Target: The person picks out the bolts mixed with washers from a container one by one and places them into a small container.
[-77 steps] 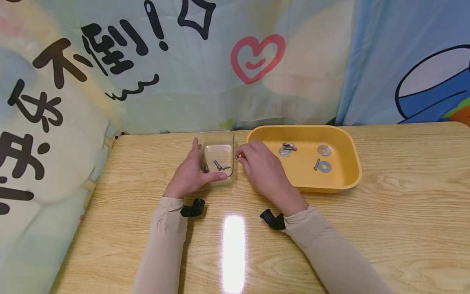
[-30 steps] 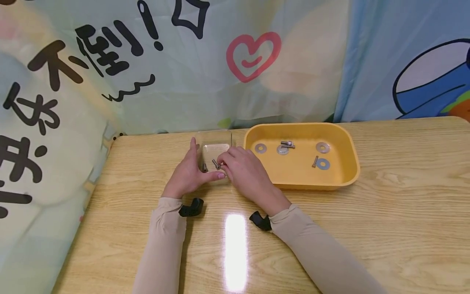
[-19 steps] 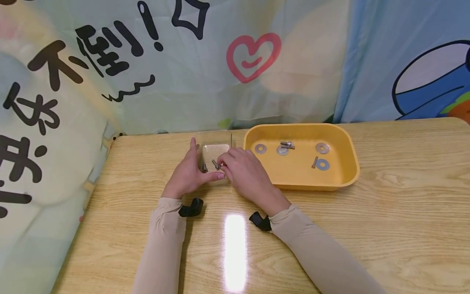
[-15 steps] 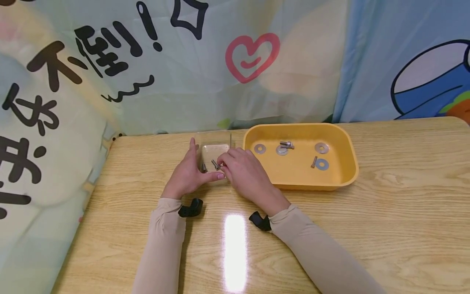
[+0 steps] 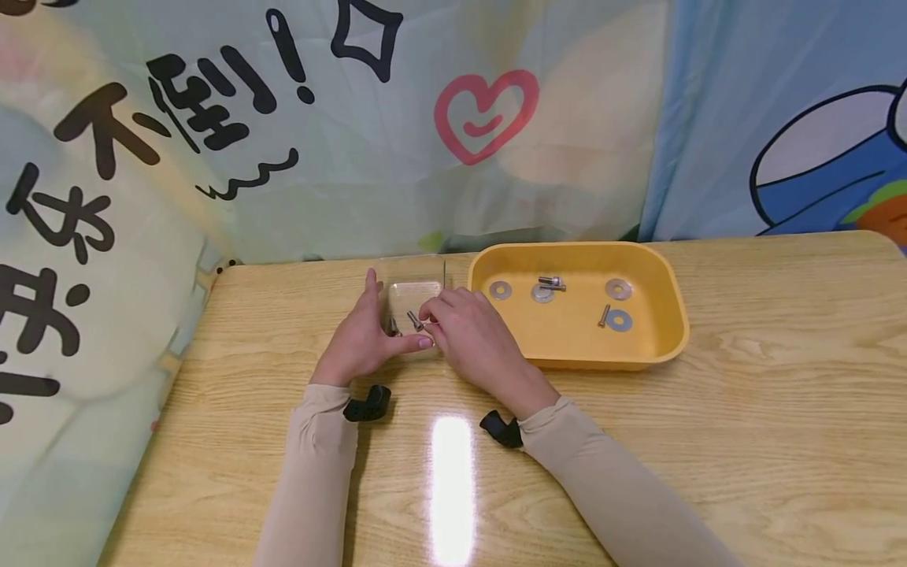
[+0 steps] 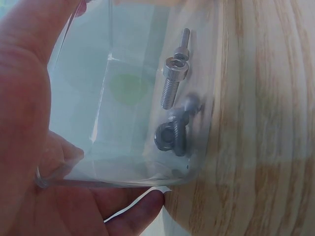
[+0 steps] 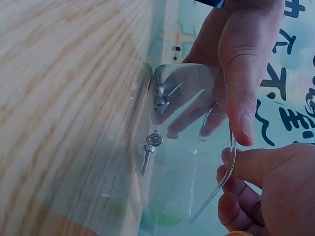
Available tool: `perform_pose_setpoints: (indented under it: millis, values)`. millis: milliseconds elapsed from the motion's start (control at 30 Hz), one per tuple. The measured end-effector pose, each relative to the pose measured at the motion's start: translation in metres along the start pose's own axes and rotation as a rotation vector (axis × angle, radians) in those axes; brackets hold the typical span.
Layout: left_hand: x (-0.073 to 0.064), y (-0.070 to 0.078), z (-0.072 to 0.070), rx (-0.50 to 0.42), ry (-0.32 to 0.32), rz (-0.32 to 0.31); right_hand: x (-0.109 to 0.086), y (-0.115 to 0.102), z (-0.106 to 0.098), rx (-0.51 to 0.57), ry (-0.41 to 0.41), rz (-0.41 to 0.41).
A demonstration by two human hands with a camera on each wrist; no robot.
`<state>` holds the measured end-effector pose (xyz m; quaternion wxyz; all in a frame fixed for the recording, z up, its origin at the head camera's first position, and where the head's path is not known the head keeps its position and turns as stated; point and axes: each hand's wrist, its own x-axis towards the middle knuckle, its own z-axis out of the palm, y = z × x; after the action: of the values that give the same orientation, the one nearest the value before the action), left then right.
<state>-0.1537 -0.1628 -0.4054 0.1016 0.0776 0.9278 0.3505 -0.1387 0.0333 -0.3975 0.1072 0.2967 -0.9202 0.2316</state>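
Observation:
My left hand [image 5: 360, 339] grips a clear plastic box [image 5: 414, 272], its thumb along the near rim and its fingers behind the left wall. Several hex-socket screws lie inside. A thick screw [image 6: 172, 81] touches a smaller screw [image 6: 184, 43], beside a darker cluster of screws [image 6: 172, 132]. My right hand [image 5: 476, 337] reaches over the box's right side. Its thumb and curled fingers [image 7: 241, 189] come together just inside the rim, near the left thumb. I cannot tell whether anything small is between those fingertips.
A yellow tray [image 5: 602, 346] stands right of the box, close to the right hand. It holds several flat washers [image 5: 619, 320], a pair of screws [image 5: 551, 283] and a single screw [image 5: 604, 316]. A printed curtain [image 5: 581, 142] hangs behind the wooden table [image 5: 779, 394].
The right hand has moved left from beside the box, where a small screw showed at its fingertips, to over the box. During the last second it stays there. The left hand keeps its grip.

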Motion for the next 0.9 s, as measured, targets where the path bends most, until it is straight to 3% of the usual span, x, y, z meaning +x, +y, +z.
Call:
perform_pose_setpoints:
  millis: [567,900]
  values:
    - [-0.0006,-0.001,-0.0004,0.006,-0.003,-0.017,0.0003,-0.0006,-0.0031,0.112,0.052,-0.007]
    - [-0.0001,0.0007,-0.0001,0.012,-0.008,-0.013,-0.0006,-0.0012,-0.0082,0.112,0.043,0.014]
